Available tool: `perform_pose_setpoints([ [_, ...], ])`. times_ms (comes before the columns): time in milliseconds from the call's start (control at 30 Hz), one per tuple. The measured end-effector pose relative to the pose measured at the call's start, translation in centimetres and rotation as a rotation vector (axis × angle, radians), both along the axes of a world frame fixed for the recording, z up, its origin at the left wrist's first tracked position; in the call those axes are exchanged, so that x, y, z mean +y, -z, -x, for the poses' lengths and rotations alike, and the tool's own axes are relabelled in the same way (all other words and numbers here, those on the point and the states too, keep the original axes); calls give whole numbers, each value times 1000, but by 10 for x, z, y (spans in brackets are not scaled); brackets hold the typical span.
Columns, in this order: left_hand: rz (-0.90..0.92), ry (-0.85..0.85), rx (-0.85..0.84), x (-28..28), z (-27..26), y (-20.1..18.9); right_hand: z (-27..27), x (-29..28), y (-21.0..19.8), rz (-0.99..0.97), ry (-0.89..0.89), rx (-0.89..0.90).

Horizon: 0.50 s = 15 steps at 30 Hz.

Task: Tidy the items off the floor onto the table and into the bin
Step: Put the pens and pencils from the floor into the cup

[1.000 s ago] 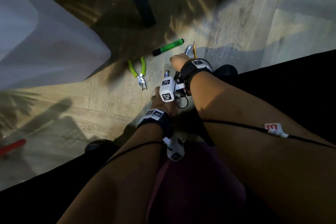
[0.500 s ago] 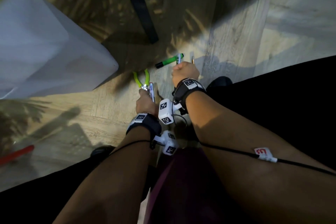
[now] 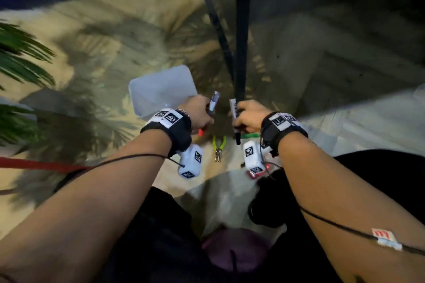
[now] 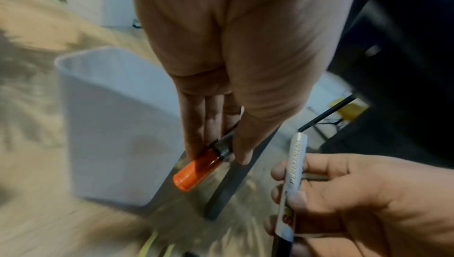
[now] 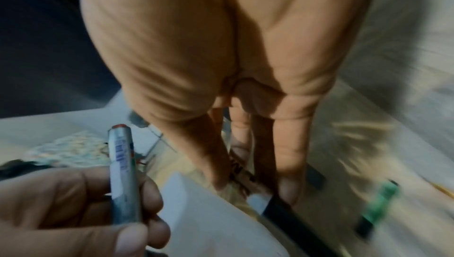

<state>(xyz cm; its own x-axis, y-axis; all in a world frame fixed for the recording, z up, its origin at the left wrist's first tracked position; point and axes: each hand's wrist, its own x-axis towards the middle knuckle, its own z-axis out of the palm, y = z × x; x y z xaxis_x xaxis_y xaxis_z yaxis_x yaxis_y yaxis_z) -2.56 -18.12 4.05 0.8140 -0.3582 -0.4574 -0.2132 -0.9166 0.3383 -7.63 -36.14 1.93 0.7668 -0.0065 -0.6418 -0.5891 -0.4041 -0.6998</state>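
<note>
My left hand (image 3: 204, 110) grips a silver marker with an orange cap (image 3: 213, 101), also seen as the orange-capped marker (image 4: 194, 172) pinched between fingers and thumb. My right hand (image 3: 239, 115) grips a white marker with a black cap (image 3: 234, 110); its printed white barrel (image 4: 293, 174) and its black cap (image 5: 282, 208) show in the wrist views. Both hands are raised above the floor, close together. Green-handled pliers (image 3: 218, 147) and a green marker (image 3: 249, 135) lie on the floor below them. A white bin (image 3: 161, 89) stands just beyond my left hand.
A black table leg (image 3: 241, 30) and a slanted brace (image 3: 216, 25) rise right behind the hands. Plant leaves (image 3: 20, 57) reach in from the left. A red object (image 3: 34, 164) lies on the wood floor at the left.
Both hands have risen from the floor, each with a marker in it. The view has lifted, so the bin now appears smaller and farther off. The pliers and green marker stay on the floor.
</note>
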Motion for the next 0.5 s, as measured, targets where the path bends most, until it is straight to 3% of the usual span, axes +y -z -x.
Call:
perform_pose_setpoints([
  [233,124,55,-196,46,36,-154,22,10,-159,7,-167,-330],
  [367,153,79,-400,65,68,-239,46,15,-233,-22,-223,-525],
  [500,310,100,-546,68,92,-328,61,18,-295,-54,-188,-706],
])
